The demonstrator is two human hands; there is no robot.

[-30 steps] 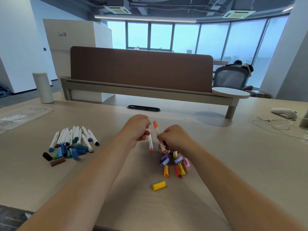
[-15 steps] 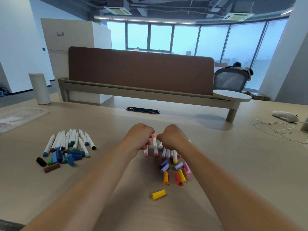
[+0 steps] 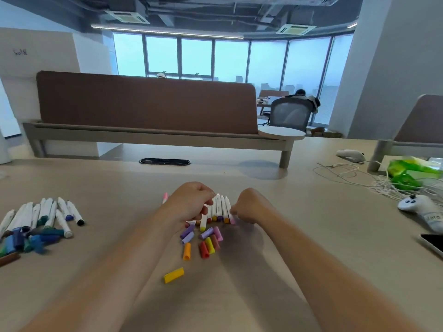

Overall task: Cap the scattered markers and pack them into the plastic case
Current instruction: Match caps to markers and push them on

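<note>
Several white-barrelled markers (image 3: 220, 207) lie in a row on the table (image 3: 311, 236) between my hands. My left hand (image 3: 191, 203) is curled over the row's left end, and a pink marker (image 3: 165, 197) pokes out behind it. My right hand (image 3: 249, 207) is curled at the row's right end, its fingertips pinching the outermost marker. Loose caps lie just in front: purple (image 3: 188, 232), orange (image 3: 187, 251), red (image 3: 203, 249), pink (image 3: 218, 233), and a yellow cap (image 3: 173, 275) lies apart, nearer me. The plastic case is not in view.
At the left lies a second bunch of markers (image 3: 43, 216) with blue and green caps (image 3: 31, 240) and a brown cap (image 3: 9, 258). At the right are white cables (image 3: 354, 173), a white controller (image 3: 422, 209), a green bag (image 3: 405, 171) and a phone (image 3: 434, 243). A brown divider (image 3: 143, 104) stands behind.
Both hands came down from holding the pink and orange markers upright to the row on the table. The orange marker now lies in the row. The view swung right.
</note>
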